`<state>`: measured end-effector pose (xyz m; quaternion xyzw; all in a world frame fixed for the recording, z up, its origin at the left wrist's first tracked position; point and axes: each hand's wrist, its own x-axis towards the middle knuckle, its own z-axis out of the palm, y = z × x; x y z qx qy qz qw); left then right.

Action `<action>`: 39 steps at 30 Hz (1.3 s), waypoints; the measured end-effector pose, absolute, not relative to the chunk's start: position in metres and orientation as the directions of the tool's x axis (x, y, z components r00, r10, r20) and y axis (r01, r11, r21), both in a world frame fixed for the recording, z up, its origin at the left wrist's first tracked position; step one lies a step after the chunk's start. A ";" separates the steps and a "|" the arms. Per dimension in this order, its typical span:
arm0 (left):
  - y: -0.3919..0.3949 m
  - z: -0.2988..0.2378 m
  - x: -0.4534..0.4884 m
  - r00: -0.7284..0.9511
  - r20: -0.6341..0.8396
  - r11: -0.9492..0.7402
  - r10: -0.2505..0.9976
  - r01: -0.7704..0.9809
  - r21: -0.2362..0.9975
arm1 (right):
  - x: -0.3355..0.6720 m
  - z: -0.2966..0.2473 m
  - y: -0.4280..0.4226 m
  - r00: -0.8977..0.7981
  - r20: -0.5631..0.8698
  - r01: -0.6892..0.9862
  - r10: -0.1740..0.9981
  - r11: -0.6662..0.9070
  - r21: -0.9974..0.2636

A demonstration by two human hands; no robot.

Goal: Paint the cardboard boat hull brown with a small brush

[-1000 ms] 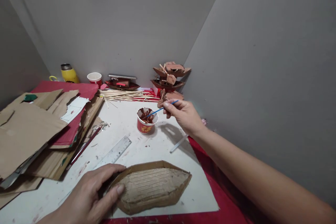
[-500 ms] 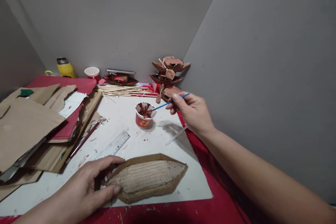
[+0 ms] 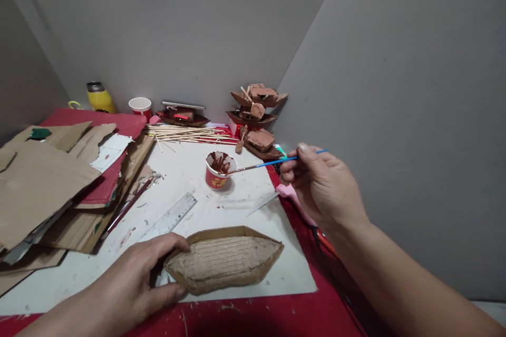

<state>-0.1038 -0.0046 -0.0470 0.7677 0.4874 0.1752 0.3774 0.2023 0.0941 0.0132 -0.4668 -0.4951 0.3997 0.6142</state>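
My left hand (image 3: 138, 279) grips the blunt left end of a cardboard boat hull (image 3: 227, 264) that lies on a white sheet (image 3: 185, 184) near the front edge. My right hand (image 3: 322, 187) is raised at the right and pinches a thin blue paintbrush (image 3: 272, 162). The brush tip reaches the rim of a small red paper cup (image 3: 219, 169) holding brown paint. The cup stands behind the hull, in the middle of the sheet.
A metal ruler (image 3: 171, 216) lies left of the hull. Torn cardboard and red paper (image 3: 47, 184) are piled at left. At the back are bamboo sticks (image 3: 185, 136), stacked brown model boats (image 3: 255, 113), a paper cup (image 3: 140, 107) and a yellow bottle (image 3: 98, 98). Grey walls close the corner.
My right hand has drawn back to the right and toward me, pulling the brush out of the paint cup to its rim. My left hand stays on the hull.
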 end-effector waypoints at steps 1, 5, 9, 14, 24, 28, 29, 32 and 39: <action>-0.005 -0.048 -0.103 0.459 -0.078 -0.249 0.885 0.608 0.754 | 0.202 0.014 0.088 0.178 0.220 -0.031 0.959 0.229 -0.973; -0.004 -0.051 -0.101 0.437 -0.006 -0.275 0.899 0.577 0.769 | 0.198 0.012 0.062 0.132 0.166 -0.032 0.977 0.172 -0.985; -0.004 -0.053 -0.100 0.450 0.024 -0.308 0.893 0.570 0.762 | 0.197 0.001 0.038 0.064 0.127 -0.019 0.990 0.128 -0.992; -0.005 -0.054 -0.098 0.462 0.026 -0.330 0.887 0.591 0.736 | 0.193 -0.013 0.017 -0.058 0.034 0.035 0.998 0.036 -0.999; -0.004 -0.052 -0.097 0.462 0.034 -0.337 0.886 0.593 0.731 | 0.181 -0.027 0.010 -0.163 -0.061 0.048 0.985 -0.054 -0.997; -0.004 -0.052 -0.096 0.480 0.039 -0.359 0.877 0.597 0.718 | 0.175 -0.029 0.011 -0.198 -0.093 0.016 0.976 -0.091 -0.996; -0.004 -0.051 -0.096 0.482 0.042 -0.363 0.875 0.598 0.715 | 0.175 -0.029 0.011 -0.202 -0.098 0.024 0.975 -0.095 -0.995; -0.004 -0.052 -0.096 0.485 0.054 -0.378 0.873 0.601 0.705 | 0.176 -0.029 0.012 -0.201 -0.104 0.081 0.974 -0.090 -0.993; -0.005 -0.055 -0.098 0.491 0.107 -0.425 0.864 0.599 0.679 | 0.197 -0.022 0.009 -0.255 0.077 0.412 0.964 0.181 -0.893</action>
